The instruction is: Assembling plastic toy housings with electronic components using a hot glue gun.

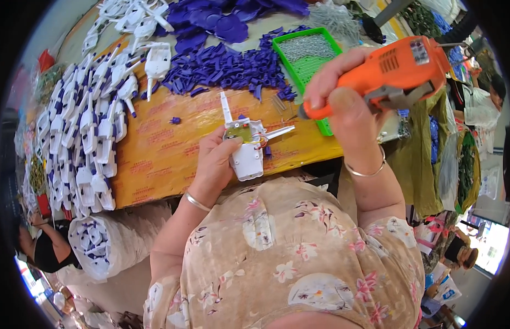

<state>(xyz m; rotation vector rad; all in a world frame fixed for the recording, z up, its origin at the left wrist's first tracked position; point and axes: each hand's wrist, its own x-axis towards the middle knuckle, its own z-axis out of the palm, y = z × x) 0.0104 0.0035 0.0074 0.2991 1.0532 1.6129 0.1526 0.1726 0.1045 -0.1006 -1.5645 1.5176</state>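
My left hand (210, 164) is closed on an opened white plastic housing (248, 163), gripping its left side with the thumb across the top. Inside the housing lies a green circuit board (241, 132) with thin red and yellow wires. Two slim white arms stick out of it, one pointing away from me and one to the right. My right hand (351, 109) is wrapped around an orange electric screwdriver (392, 68), held tilted above the table. The screwdriver's tip points left and down, just right of the housing; I cannot tell whether it touches anything.
A green tray (288, 63) of small metal parts stands beyond the screwdriver. Purple plastic pieces (216, 68) lie heaped at the back. White-and-purple assembled units (85, 131) are piled along the left. Below them stands a filled white sack (120, 247). Another person's arm (52, 236) shows far left.
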